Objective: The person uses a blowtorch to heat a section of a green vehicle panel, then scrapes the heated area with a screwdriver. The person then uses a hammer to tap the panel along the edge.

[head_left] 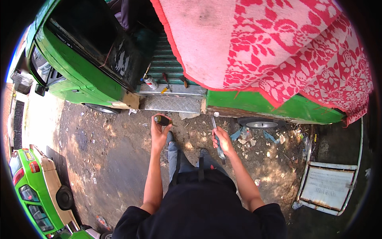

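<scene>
a: what is held, and where?

b: a dark-handled tool [162,120], probably a screwdriver, is gripped in the left hand [159,130], just on the near side of the metal step [173,104]. a silver-shafted tool [214,123] is clasped in the right hand [224,141], farther right, pointed toward the green vehicle [238,100]; its exact kind cannot be told.

a: what could go wrong from here?

b: if either grip were loosened, a tool could be dropped onto a shoe [170,137] or lost among the litter [250,138] on the dirt ground [119,135].

a: and at the vehicle?

b: the spray can [151,82] is stood close to the near edge, beside the red-handled tool [165,76]; both could be knocked off by a careless reach. the hem of the floral blanket [203,40] could be snagged if the right-hand tool were raised carelessly.
</scene>
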Demonstrator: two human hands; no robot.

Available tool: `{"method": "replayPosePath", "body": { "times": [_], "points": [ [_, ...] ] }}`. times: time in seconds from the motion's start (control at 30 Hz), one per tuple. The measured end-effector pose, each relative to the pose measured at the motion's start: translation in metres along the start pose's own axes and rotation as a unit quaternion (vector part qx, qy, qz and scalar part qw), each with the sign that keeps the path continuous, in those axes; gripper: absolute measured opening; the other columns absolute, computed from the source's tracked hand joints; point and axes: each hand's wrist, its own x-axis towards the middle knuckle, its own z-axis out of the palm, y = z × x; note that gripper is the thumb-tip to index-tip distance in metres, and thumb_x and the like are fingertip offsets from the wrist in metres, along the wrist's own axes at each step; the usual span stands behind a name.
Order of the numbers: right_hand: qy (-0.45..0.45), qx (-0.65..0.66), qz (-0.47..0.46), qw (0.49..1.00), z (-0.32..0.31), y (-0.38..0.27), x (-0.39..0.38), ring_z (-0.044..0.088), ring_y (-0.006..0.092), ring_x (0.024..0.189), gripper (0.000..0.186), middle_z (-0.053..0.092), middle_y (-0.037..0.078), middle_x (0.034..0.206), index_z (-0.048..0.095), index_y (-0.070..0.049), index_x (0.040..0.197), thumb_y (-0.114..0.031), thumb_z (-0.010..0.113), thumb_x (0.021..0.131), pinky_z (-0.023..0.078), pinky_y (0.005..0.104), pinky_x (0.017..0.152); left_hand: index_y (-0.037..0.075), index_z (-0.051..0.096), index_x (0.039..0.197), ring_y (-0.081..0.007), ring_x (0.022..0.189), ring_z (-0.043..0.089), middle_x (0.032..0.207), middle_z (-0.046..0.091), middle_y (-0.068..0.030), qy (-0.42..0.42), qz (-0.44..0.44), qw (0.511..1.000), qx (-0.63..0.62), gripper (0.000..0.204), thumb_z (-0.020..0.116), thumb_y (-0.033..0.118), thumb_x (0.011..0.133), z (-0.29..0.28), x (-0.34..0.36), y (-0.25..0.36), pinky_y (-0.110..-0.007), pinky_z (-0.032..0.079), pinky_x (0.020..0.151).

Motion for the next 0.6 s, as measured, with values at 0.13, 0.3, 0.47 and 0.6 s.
{"method": "replayPosePath", "body": {
  "times": [0.13, 0.3, 0.47, 0.6],
  "points": [
    [0.091, -0.074, 0.032, 0.993, -0.046, -0.003, -0.073, 0.041, 0.0083, 0.046, 0.03, 0.041, -0.002, 0.063, 0.053, -0.011, 0.107, -0.039, 0.046, 0.109, 0.04, 0.0263, 0.046, 0.005, 0.044, 0.13, -0.0161, 0.104, 0.062, 0.11, 0.062, -0.0088, 0.002, -0.043, 0.999, -0.017, 0.056, 0.067, -0.017, 0.084, 0.056, -0.053, 0.011, -0.032, 0.048, 0.096],
    [0.137, -0.011, 0.021, 0.99, -0.106, -0.001, -0.138, 0.042, 0.009, 0.046, 0.031, 0.044, 0.0, 0.064, 0.054, -0.011, 0.109, -0.039, 0.04, 0.111, 0.041, 0.0262, 0.046, 0.006, 0.044, 0.129, -0.015, 0.102, 0.061, 0.108, 0.061, -0.0075, -0.028, -0.052, 0.998, -0.013, 0.056, 0.069, -0.014, 0.083, 0.104, -0.094, 0.031, -0.031, 0.048, 0.095],
    [0.199, 0.025, -0.021, 0.98, -0.133, 0.009, -0.176, 0.048, 0.0111, 0.051, 0.025, 0.048, 0.001, 0.066, 0.056, -0.01, 0.112, -0.033, 0.045, 0.11, 0.044, 0.0274, 0.049, 0.006, 0.047, 0.125, -0.0145, 0.103, 0.06, 0.108, 0.059, -0.0058, -0.066, -0.054, 0.996, -0.031, 0.053, 0.069, -0.015, 0.081, 0.136, -0.12, 0.034, -0.03, 0.048, 0.095],
    [0.25, 0.061, -0.051, 0.965, -0.147, 0.019, -0.204, 0.055, 0.0141, 0.057, 0.018, 0.053, 0.003, 0.069, 0.057, -0.01, 0.111, -0.026, 0.05, 0.108, 0.048, 0.0301, 0.052, 0.006, 0.049, 0.12, -0.0144, 0.102, 0.06, 0.107, 0.058, -0.0052, -0.093, -0.041, 0.994, -0.039, 0.049, 0.07, -0.015, 0.08, 0.162, -0.139, 0.033, -0.03, 0.047, 0.094]
  ]
}}
